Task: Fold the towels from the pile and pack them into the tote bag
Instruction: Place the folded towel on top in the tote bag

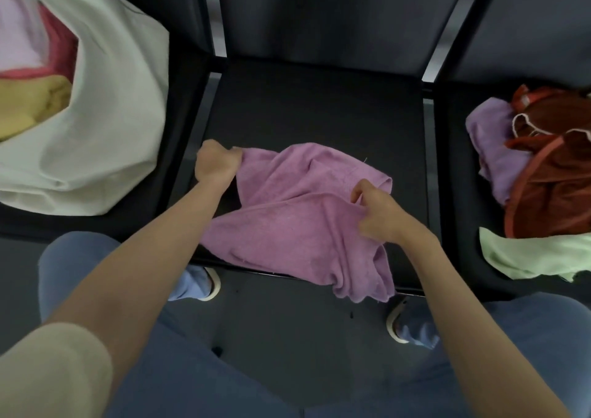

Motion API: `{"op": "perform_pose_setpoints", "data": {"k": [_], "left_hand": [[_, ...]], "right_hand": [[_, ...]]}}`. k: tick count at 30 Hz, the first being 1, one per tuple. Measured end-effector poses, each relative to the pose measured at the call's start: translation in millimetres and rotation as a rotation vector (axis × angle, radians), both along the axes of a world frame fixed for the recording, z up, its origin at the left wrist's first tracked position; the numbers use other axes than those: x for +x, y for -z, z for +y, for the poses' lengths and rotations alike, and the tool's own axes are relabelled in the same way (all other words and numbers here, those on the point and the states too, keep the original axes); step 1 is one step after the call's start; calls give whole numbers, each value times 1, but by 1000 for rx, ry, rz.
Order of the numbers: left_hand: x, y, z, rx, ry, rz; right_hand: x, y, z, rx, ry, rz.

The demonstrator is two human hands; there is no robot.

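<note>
A pink-purple towel [287, 219] lies crumpled on the middle black seat [313, 107], its near part hanging over the front edge. My left hand [216, 163] grips the towel's far left corner in a fist. My right hand [380, 211] pinches a fold near its right side. On the left seat stands the white tote bag [118, 104], open, with pink, red and yellow towels inside. The pile on the right seat holds a lilac towel [494, 149], a dark red towel [553, 178] and a pale green towel [531, 258].
Three black seats stand side by side with dark backrests behind and metal bars between them. My knees in blue trousers and my feet in blue socks and white slippers [204, 285] are on the dark floor below the seat's front edge.
</note>
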State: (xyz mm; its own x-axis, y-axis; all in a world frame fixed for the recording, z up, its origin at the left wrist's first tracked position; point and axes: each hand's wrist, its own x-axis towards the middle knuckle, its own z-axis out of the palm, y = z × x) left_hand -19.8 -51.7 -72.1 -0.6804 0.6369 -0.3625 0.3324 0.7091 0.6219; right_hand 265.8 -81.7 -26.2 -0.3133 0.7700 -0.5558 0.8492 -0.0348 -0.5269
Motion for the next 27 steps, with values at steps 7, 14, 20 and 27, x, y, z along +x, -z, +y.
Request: {"op": "perform_pose_setpoints", "data": {"k": [7, 14, 20, 27], "left_hand": [[30, -16, 11, 206, -30, -205], [79, -69, -25, 329, 29, -612], [103, -112, -61, 393, 279, -509], [122, -174, -96, 477, 563, -554]], "right_hand": [[29, 5, -5, 354, 76, -108], [38, -21, -30, 588, 161, -33], [26, -57, -62, 619, 60, 232], [18, -111, -86, 746, 99, 412]]}}
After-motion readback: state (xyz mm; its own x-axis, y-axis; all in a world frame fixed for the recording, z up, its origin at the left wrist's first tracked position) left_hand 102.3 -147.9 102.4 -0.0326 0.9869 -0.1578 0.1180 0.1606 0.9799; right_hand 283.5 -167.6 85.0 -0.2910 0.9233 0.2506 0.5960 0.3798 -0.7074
